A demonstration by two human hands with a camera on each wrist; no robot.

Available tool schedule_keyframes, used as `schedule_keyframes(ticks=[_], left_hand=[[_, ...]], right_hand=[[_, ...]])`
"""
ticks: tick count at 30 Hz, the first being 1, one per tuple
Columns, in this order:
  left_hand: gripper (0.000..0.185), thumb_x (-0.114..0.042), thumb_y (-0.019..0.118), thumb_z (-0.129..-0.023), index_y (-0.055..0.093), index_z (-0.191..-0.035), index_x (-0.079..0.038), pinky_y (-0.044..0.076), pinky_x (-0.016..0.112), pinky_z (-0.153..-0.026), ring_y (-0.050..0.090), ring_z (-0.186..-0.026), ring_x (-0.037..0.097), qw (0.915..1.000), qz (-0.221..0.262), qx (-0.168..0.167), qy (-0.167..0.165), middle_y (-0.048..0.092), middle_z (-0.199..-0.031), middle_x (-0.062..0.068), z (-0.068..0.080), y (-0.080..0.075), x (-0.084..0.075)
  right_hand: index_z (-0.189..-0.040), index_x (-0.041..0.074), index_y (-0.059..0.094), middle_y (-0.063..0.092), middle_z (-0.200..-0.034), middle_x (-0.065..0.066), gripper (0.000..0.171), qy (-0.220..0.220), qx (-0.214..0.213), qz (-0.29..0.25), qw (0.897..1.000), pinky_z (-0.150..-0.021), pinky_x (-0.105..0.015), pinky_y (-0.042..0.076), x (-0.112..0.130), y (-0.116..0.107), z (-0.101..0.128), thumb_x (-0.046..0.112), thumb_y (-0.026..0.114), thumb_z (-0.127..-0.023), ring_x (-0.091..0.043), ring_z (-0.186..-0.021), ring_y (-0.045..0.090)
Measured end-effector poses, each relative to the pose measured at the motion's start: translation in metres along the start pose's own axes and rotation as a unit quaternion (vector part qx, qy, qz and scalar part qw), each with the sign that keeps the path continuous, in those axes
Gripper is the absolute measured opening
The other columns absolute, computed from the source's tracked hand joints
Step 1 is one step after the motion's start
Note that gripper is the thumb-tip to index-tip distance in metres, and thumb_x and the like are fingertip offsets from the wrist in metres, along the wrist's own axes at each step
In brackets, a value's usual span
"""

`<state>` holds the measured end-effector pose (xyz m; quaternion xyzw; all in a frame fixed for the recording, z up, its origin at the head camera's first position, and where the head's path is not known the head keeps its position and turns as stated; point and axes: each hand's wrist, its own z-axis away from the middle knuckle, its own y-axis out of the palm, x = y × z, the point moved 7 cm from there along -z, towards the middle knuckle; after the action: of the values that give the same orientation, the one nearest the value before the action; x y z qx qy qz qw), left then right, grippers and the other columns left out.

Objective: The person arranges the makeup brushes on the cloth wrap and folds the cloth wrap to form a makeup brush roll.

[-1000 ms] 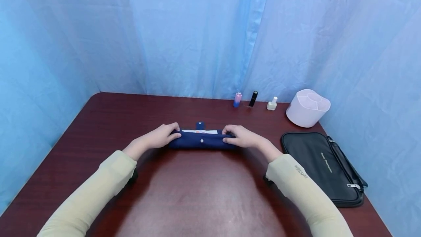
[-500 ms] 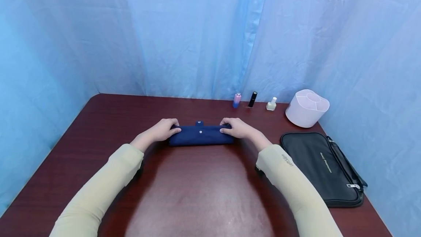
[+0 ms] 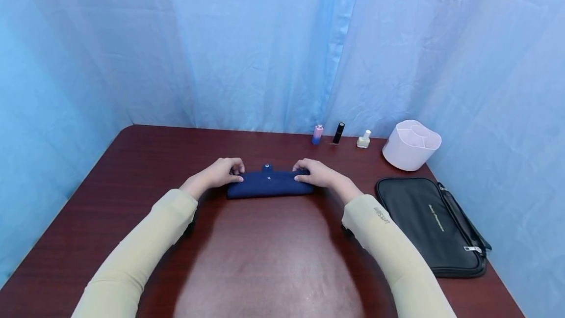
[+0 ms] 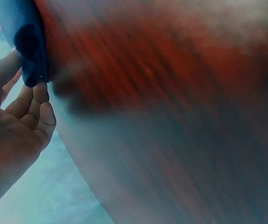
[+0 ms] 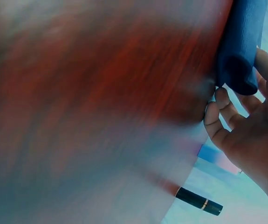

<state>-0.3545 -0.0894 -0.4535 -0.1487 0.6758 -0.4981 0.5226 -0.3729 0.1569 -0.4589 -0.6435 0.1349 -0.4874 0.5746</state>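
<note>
A navy blue fabric roll (image 3: pixel 269 185) lies crosswise on the table, with a small snap tab (image 3: pixel 267 167) sticking out at its far side and a little snap stud on its upper face. At its left end my left hand (image 3: pixel 222 172) holds it, thumb on the near side and fingers toward the far side. My right hand (image 3: pixel 319 173) grips the right end in the same way. In the left wrist view the folded end of the roll (image 4: pixel 27 51) sits between thumb and fingers. The right wrist view shows the roll's hollow, curled end (image 5: pixel 241 56) against my fingers.
Along the back edge stand a pink and blue bottle (image 3: pixel 317 134), a black tube (image 3: pixel 339 133) and a pale nail polish bottle (image 3: pixel 364 139). A white divided organizer (image 3: pixel 408 148) is at the back right. Below it lies a black zippered case (image 3: pixel 428 229). Blue curtains enclose the table.
Both hands have turned the navy fabric over away from me, so the white printed part seen earlier is now covered. In the last half second the hands have barely shifted.
</note>
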Motion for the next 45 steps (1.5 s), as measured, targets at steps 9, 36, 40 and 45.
schedule_keyframes(ticks=[9,36,40,45], left_hand=[[0.011,-0.016,0.066,-0.089,0.059,-0.096,-0.012,0.047,0.034,-0.076,0.056,-0.085,0.018,0.9977,-0.03,0.034,0.05,0.061,-0.089,0.002,0.013,0.016,-0.018],[0.045,-0.007,0.064,-0.088,0.056,-0.131,-0.018,0.041,0.053,-0.092,0.041,-0.128,0.03,0.9733,-0.134,0.03,0.184,0.047,-0.14,0.009,0.061,0.044,-0.088],[0.048,-0.003,0.064,-0.086,0.056,-0.132,-0.018,0.041,0.055,-0.093,0.041,-0.128,0.031,0.975,-0.126,0.037,0.179,0.047,-0.14,0.009,0.06,0.043,-0.087],[0.052,-0.002,0.065,-0.085,0.052,-0.134,-0.013,0.041,0.054,-0.096,0.042,-0.126,0.029,0.9794,-0.114,0.044,0.161,0.048,-0.138,0.009,0.056,0.042,-0.084]], right_hand=[[-0.115,0.02,0.056,0.06,-0.112,0.0,0.023,-0.02,0.043,-0.03,0.998,-0.096,-0.04,0.044,0.005,0.016,0.027,0.024,0.061,-0.093,-0.017,-0.104,0.054],[-0.132,0.01,0.053,0.056,-0.108,-0.005,0.061,0.065,0.065,-0.104,0.99,-0.083,-0.031,0.045,0.039,0.026,-0.005,0.039,0.072,-0.082,-0.018,-0.096,0.051],[-0.121,0.01,0.055,0.056,-0.108,-0.006,0.048,0.061,0.054,-0.17,0.982,-0.078,-0.029,0.045,0.039,0.027,-0.007,0.029,0.075,-0.081,-0.018,-0.088,0.052],[-0.108,0.01,0.056,0.061,-0.102,-0.006,0.032,0.004,0.011,-0.198,0.98,-0.068,-0.026,0.047,0.046,0.027,-0.004,0.016,0.074,-0.082,-0.017,-0.074,0.056]])
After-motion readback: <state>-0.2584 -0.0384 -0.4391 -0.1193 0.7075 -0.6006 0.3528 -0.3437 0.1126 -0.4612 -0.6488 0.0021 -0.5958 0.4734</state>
